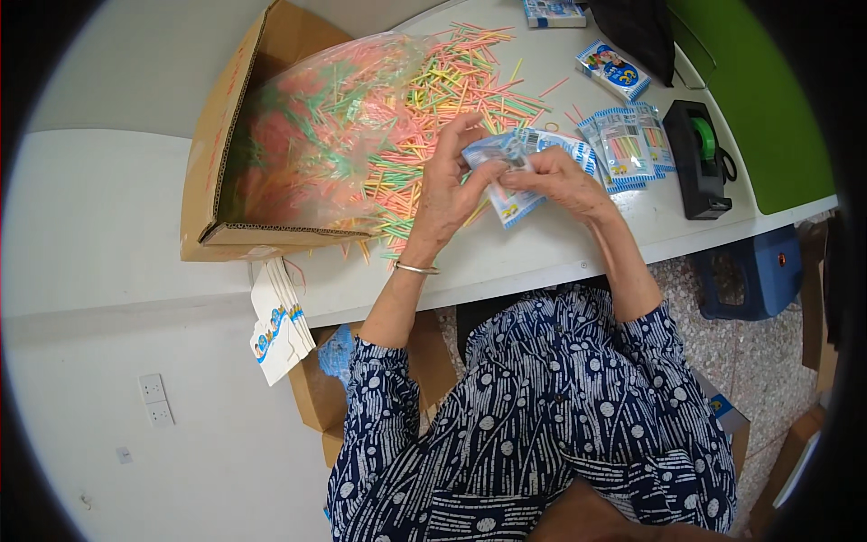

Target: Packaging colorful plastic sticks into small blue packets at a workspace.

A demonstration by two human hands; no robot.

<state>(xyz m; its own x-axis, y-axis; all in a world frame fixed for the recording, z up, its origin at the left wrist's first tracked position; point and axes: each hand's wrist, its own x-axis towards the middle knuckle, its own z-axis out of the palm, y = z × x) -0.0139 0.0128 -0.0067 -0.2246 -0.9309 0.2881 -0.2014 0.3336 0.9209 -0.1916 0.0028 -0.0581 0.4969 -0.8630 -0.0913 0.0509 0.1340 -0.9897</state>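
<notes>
My left hand (444, 185) and my right hand (567, 185) meet over the white table, both closed on a small blue-and-white plastic packet (517, 212). Thumbs and fingers pinch the packet from both sides near its middle, and it hangs tilted above the tabletop. The fingers partly hide what is inside. Just beyond my left hand spreads a heap of thin pink, yellow and green sticks (461, 81). To the right of my right hand lie several flat clear-and-blue packets (623, 149) with coloured sticks showing through.
A cardboard box (209, 172) on its side holds a clear bag (316, 117) of sticks. Small printed boxes (614, 70) lie at the back, a black tape dispenser (691, 167) at right. Folded cartons (282, 330) hang by the left edge; a blue stool (754, 275) stands below.
</notes>
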